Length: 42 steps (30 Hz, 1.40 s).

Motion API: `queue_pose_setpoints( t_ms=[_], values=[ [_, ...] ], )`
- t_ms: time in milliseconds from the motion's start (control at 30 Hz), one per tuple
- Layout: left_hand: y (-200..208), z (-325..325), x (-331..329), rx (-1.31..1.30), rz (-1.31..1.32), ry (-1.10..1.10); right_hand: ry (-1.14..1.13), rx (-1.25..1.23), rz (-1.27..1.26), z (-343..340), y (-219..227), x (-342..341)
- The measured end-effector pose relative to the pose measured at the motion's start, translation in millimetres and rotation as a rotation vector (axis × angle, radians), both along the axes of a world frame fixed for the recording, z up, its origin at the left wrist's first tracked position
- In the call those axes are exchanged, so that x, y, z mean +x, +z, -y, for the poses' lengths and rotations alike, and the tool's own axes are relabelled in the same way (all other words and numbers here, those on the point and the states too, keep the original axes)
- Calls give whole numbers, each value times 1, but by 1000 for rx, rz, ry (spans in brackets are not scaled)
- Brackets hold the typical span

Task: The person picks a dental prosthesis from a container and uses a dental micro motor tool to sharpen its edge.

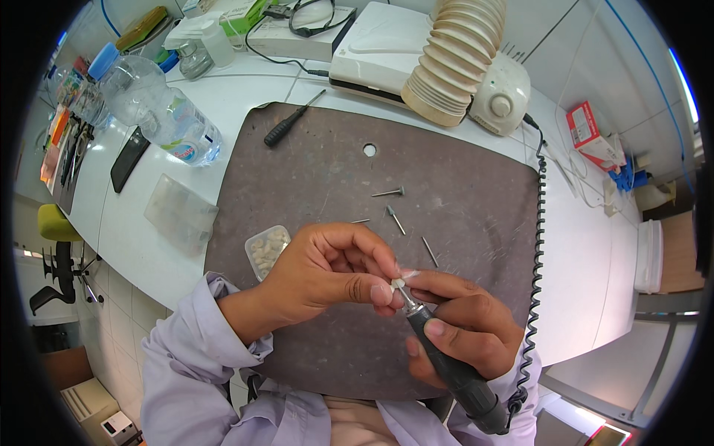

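My left hand [320,267] pinches a small white tooth-like piece [397,285] between thumb and fingertips. In my right hand [476,323] is a black rotary handpiece [450,364], slanting up to the left, its metal tip at the white piece. Whether the tip touches it is hard to see. My right fingertips lie close beside the left ones. Just left of my left hand, a small clear box [266,249] holds several cream-coloured pieces. Beyond my hands lie loose burs, one with a grey head [396,220], one with a flared head [390,192] and a plain shank [430,251].
A brown mat [312,163] covers the bench, with a black screwdriver [294,119] near its far left corner. Left stand a water bottle [160,111] and a clear plastic case [180,212]. A ribbed hose [455,59] and control box [502,97] stand behind; a coiled cord [541,223] runs down the right.
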<state>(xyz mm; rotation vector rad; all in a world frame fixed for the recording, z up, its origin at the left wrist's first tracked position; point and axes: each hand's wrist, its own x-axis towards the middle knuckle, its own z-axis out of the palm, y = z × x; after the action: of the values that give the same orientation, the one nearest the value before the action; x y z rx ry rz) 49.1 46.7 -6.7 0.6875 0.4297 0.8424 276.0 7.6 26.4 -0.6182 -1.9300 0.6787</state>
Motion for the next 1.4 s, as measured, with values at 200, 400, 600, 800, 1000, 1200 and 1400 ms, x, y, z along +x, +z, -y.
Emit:
queue_pose_setpoints(
  t_ms=[200, 400, 600, 800, 1000, 1200, 1400],
  values=[
    [0, 0, 1, 41, 68, 9, 48, -70, -48, 2, 5, 3],
    [-1, 0, 1, 43, -2, 27, 42, -69, -41, 1, 5, 3],
    [-1, 0, 1, 42, -6, 22, 15, -44, -34, 1, 4, 2],
    [0, -1, 0, 45, -24, 14, -10, -24, -37, 1, 3, 0],
    [-1, 1, 1, 73, 41, 6, -21, -4, -24, 0, 3, -1],
    [0, 1, 1, 22, 55, 8, 8, -6, -29, 0, 2, 2],
    [2, 0, 0, -11, -31, 16, 4, -28, -27, 2, 4, 2]
  ],
)
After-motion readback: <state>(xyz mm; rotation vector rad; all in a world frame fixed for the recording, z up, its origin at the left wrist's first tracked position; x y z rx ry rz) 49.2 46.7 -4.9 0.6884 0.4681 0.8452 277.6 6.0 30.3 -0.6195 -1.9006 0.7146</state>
